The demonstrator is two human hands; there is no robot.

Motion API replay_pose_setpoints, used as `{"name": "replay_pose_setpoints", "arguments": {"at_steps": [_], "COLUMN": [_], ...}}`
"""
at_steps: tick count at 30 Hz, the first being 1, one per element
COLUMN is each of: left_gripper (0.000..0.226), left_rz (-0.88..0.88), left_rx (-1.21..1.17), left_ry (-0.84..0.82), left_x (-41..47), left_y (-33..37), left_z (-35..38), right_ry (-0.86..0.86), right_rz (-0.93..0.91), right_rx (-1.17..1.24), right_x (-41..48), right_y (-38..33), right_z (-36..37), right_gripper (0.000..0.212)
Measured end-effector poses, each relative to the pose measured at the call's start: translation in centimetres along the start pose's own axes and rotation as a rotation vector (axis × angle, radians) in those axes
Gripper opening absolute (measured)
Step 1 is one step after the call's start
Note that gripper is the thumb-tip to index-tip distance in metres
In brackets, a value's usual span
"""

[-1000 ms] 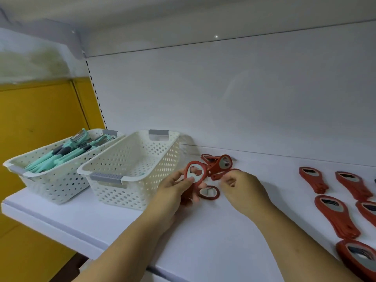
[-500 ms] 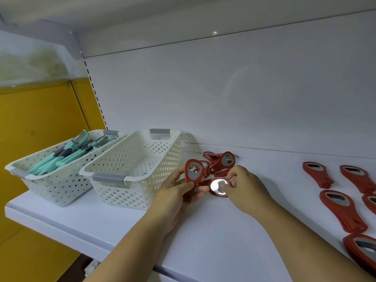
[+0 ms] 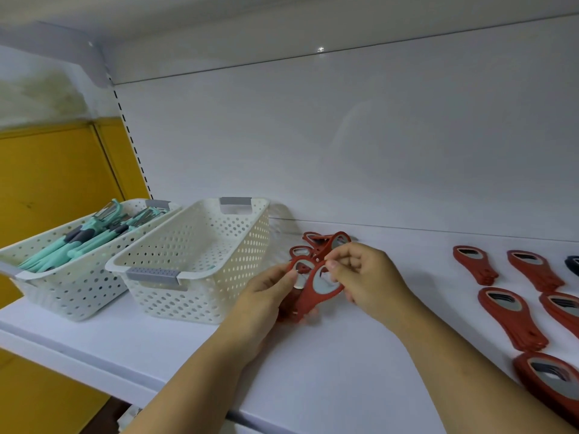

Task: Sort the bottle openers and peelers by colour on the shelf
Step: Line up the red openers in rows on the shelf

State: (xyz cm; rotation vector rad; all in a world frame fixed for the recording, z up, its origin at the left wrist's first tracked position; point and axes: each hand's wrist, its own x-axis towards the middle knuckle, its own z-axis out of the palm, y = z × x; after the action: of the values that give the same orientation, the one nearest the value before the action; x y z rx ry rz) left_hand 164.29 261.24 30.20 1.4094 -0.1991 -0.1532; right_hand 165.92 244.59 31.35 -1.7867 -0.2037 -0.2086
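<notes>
My left hand (image 3: 266, 296) grips a red bottle opener (image 3: 297, 270) upright just above the white shelf (image 3: 329, 371). My right hand (image 3: 366, 277) pinches a second red bottle opener (image 3: 322, 285) and holds it against the first. Behind them lies a small heap of red openers (image 3: 326, 241). More red openers (image 3: 510, 314) lie in stacks on the right. Mint-green peelers (image 3: 81, 239) fill the left white basket (image 3: 47, 277). The white basket (image 3: 200, 264) beside my left hand looks nearly bare inside.
A dark blue item (image 3: 572, 264) shows at the right edge. The shelf's back panel stands close behind the heap, and another shelf hangs overhead. A yellow wall (image 3: 47, 183) lies left of the shelf. The shelf's front edge runs diagonally below my forearms.
My right hand has lifted an opener off the shelf and brought it against the one in my left hand. Both hands have risen slightly and the view has shifted a little.
</notes>
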Motion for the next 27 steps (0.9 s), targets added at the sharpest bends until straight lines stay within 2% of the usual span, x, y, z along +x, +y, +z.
{"name": "replay_pose_setpoints", "arguments": {"at_steps": [3,7,8,11,13,15,18,20,24,27], "left_gripper": [0.027,0.027,0.026,0.025,0.025,0.025,0.025,0.025,0.026,0.028], "left_rz": [0.021,0.027,0.025,0.027,0.034,0.037,0.031,0.029,0.033,0.043], "left_rx": [0.15,0.174,0.168,0.156,0.171,0.179,0.17,0.163,0.168,0.158], "left_ry": [-0.048,0.011,0.028,0.039,0.042,0.048,0.05,0.053,0.063,0.077], "left_x": [-0.2,0.0,0.0,0.1,0.1,0.1,0.1,0.1,0.0,0.1], "left_y": [0.0,-0.2,-0.2,-0.2,-0.3,-0.3,-0.4,-0.4,-0.4,-0.3], "left_z": [-0.2,-0.3,-0.4,-0.3,-0.3,-0.3,-0.3,-0.3,-0.4,-0.4], "right_ry": [-0.026,0.044,0.101,0.248,0.268,0.177,-0.124,-0.169,-0.024,-0.016], "right_rz": [-0.023,0.009,0.013,0.016,0.057,0.128,0.205,0.167,0.108,0.09], "right_rx": [0.002,0.087,0.025,-0.451,-0.567,-0.679,-1.005,-1.003,-0.857,-0.882], "right_x": [-0.2,0.0,0.2,1.2,1.9,2.4,2.4,2.4,2.3,2.2], "right_y": [0.2,0.0,0.3,1.8,2.5,3.1,3.5,3.6,3.5,3.8], "right_z": [0.7,0.6,0.3,-1.2,-2.4,-3.1,-2.8,-2.4,-2.4,-2.3], "right_gripper": [0.017,0.016,0.016,0.01,0.012,0.025,0.047,0.043,0.015,0.015]}}
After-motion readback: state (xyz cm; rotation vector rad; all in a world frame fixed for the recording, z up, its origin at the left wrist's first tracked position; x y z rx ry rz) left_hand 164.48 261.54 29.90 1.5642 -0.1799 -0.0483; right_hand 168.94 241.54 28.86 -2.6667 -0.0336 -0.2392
